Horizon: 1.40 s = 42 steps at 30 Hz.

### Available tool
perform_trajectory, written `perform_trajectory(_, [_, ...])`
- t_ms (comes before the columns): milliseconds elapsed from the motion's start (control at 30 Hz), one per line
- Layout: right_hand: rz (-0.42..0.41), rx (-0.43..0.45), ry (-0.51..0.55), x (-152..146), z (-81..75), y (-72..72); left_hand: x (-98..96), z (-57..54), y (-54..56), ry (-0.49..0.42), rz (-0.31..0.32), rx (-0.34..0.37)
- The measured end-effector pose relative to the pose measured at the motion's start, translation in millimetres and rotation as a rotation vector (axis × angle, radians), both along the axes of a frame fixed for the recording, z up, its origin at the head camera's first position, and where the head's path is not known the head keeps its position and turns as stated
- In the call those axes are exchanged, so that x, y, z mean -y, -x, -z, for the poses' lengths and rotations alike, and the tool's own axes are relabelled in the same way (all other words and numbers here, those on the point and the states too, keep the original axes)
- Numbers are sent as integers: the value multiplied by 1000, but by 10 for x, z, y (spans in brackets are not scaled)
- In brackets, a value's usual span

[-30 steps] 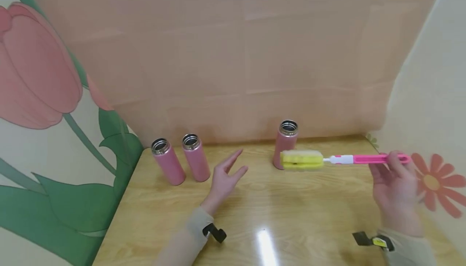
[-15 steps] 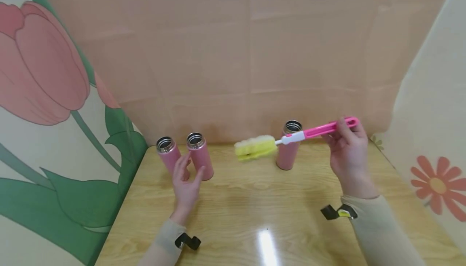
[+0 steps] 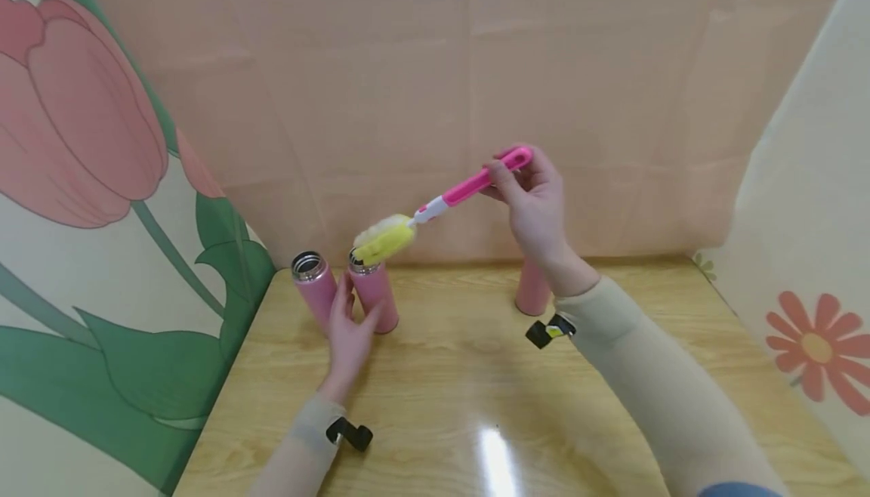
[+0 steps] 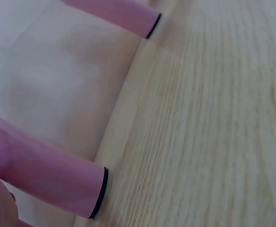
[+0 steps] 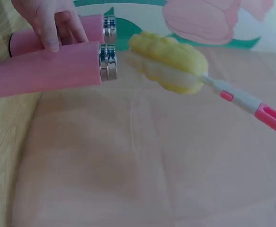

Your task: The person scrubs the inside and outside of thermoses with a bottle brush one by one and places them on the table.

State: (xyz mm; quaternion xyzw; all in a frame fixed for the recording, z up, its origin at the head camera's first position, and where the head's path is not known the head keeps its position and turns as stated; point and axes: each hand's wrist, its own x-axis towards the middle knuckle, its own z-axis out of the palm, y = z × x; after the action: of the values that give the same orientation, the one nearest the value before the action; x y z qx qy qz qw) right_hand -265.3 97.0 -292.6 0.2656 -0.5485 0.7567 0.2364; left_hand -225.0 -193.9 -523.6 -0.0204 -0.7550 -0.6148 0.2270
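My right hand (image 3: 537, 206) pinches the pink handle end of a bottle brush (image 3: 465, 187). The brush's yellow and white sponge head (image 5: 171, 64) slants down just off the open steel mouth of a pink bottle (image 3: 379, 302), outside it in the right wrist view. With thumb and fingers on either side, my left hand (image 3: 350, 342) grips that upright bottle. Close on its left stands a second pink bottle (image 3: 314, 289), lidless too. In the left wrist view, the gripped bottle (image 4: 48, 172) rests its black-edged base on the table.
A third pink bottle (image 3: 532, 291) stands at the back right, its top hidden behind my right hand. The wood table (image 3: 435, 406) meets a pinkish sheet (image 3: 394, 104) at the back. Flower-painted walls (image 3: 170, 376) flank both sides.
My right hand has carried the brush leftward and tilted it head-down towards the bottle mouth. The left hand has moved left and taken hold of the middle bottle.
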Motion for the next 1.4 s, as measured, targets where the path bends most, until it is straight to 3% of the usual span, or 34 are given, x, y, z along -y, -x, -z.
perform_trajectory(233, [-5, -145, -259, 415, -205, 70, 30, 15, 60, -17, 20, 97])
perform_trajectory(500, [52, -268, -447, 632, -405, 69, 43, 59, 129, -67, 27, 102])
perform_trajectory(733, [123, -240, -561, 676, -515, 24, 52, 53, 117, -114, 17, 114])
perform_trajectory(1067, [121, -149, -603, 550, -599, 36, -2, 121, 80, -182, 59, 156])
perform_trajectory(1400, [145, -161, -719, 464, -740, -19, -75, 138, 67, -162, 84, 85])
